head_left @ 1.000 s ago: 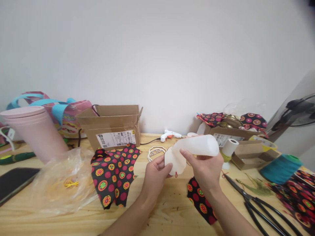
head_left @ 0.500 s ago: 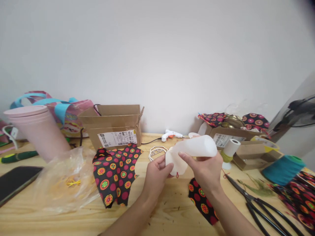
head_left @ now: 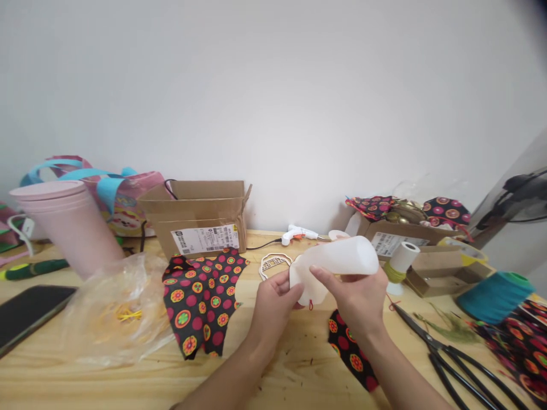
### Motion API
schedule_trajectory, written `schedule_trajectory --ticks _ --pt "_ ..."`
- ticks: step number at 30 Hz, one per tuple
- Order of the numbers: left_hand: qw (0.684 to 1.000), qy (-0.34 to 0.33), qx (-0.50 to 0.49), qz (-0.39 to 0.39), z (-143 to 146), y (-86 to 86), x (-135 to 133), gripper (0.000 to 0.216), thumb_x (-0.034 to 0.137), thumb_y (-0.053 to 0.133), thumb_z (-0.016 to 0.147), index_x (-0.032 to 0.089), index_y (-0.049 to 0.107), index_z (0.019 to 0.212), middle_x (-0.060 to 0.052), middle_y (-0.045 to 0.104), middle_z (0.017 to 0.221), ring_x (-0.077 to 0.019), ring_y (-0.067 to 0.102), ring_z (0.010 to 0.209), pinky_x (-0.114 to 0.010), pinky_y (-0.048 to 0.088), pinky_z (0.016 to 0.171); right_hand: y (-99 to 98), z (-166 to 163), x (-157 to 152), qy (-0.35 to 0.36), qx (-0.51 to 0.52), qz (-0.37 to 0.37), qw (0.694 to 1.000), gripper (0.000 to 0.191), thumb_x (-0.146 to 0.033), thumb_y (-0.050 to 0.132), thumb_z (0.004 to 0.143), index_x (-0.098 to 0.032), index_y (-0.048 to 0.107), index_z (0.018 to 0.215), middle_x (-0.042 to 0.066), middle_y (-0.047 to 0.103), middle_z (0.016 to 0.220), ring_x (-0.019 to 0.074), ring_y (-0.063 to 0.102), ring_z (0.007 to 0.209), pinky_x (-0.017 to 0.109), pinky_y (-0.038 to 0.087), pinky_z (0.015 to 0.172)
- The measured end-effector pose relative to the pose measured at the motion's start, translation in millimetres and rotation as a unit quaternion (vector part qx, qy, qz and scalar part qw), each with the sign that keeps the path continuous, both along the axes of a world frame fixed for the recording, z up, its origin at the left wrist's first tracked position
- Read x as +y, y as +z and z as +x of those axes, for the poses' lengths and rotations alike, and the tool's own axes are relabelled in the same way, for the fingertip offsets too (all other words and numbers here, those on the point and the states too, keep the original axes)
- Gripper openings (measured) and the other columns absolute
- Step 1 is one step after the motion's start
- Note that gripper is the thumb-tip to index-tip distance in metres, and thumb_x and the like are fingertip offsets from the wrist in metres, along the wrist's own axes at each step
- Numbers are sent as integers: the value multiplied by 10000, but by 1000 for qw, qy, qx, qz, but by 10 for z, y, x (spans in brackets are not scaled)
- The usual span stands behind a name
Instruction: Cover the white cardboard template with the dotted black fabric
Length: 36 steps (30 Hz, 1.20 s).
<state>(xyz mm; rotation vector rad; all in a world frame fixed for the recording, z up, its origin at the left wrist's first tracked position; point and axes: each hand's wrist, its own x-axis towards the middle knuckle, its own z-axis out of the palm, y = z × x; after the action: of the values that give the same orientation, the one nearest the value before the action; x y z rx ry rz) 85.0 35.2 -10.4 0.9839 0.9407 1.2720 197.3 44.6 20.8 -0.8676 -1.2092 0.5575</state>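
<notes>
My left hand (head_left: 276,304) pinches the left edge of a pale flat piece (head_left: 311,289) between thumb and fingers. A small red cord loop (head_left: 311,305) hangs from that piece's lower edge. Wrapped in my right hand (head_left: 363,302) is a white plastic squeeze bottle (head_left: 348,256), tilted with its base to the right. The bottle's narrow end lies over the pale piece; whether its tip touches cannot be made out. Behind my left hand lies a thin wooden cutout frame (head_left: 273,263). A scrap of black flower-patterned fabric (head_left: 348,347) lies under my right forearm.
Patterned fabric (head_left: 200,307) and a clear plastic bag (head_left: 115,319) lie left. A cardboard box (head_left: 196,210) and a glue gun (head_left: 297,232) stand behind. On the right are black scissors (head_left: 436,344), a spool (head_left: 401,262) and a teal thread cone (head_left: 491,293).
The view has shifted very slightly. Both hands keep their grips, with the bottle still tilted over the pale piece.
</notes>
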Motion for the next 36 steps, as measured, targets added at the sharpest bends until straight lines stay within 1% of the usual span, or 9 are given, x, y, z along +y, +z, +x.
schedule_trajectory --ticks 2,5,9,18,21,25,29,32,36 --pt "1000 0 -4 5 -2 3 -4 341 200 599 677 126 615 1009 -55 692 743 -130 596 605 -219 453 562 -5 -5 -1 10 -6 -1 1000 374 -213 737 533 -136 567 857 63 664 779 219 627 723 371 520 688" --pt "1000 1 -5 5 -5 6 -9 338 207 601 676 143 618 1007 -47 693 750 -136 603 609 -229 459 577 -9 -12 -1 7 2 2 1000 425 -209 736 532 -141 553 910 72 659 838 227 621 781 376 514 714" --pt "1000 -2 4 7 -8 -1 -1 324 221 598 683 132 622 994 -48 690 731 -130 592 592 -223 456 560 -4 -17 -7 6 -22 -2 1000 363 -221 746 521 -147 572 831 60 657 767 217 623 710 356 528 651" --pt "1000 -3 2 6 -1 -12 -6 323 207 592 691 128 614 1004 -50 690 742 -128 594 614 -219 459 572 15 -7 -8 2 -33 1 999 371 -211 750 513 -141 576 833 58 662 764 217 625 715 349 523 666" --pt "1000 1 -4 -1 9 4 -11 350 191 597 683 138 602 1029 -46 692 759 -127 595 615 -222 463 581 22 21 22 -11 3 15 1000 390 -205 741 531 -130 569 873 76 666 820 231 626 769 371 511 713" --pt "1000 -4 -11 -8 13 23 -14 358 191 605 673 135 605 1027 -51 694 759 -132 594 581 -248 472 591 41 41 25 10 49 22 999 387 -191 725 557 -128 549 897 84 670 844 235 632 786 371 516 712" --pt "1000 -3 -3 -1 0 28 -15 352 206 602 680 133 607 1024 -55 693 767 -141 603 620 -232 466 579 23 4 -9 16 9 2 1000 399 -187 746 519 -141 554 865 69 669 794 224 634 723 357 526 670" --pt "1000 3 -2 -6 -1 27 -15 353 207 614 668 134 613 1013 -51 695 747 -144 606 612 -232 468 570 -4 -10 -4 -3 -11 13 1000 395 -185 747 523 -143 564 870 69 657 814 223 623 750 374 509 721" --pt "999 8 -29 -15 8 26 -12 372 188 623 648 134 608 1016 -55 696 785 -155 611 615 -261 483 581 -7 33 67 -22 81 44 995 432 -141 729 557 -140 555 952 88 643 919 221 614 839 377 496 769"
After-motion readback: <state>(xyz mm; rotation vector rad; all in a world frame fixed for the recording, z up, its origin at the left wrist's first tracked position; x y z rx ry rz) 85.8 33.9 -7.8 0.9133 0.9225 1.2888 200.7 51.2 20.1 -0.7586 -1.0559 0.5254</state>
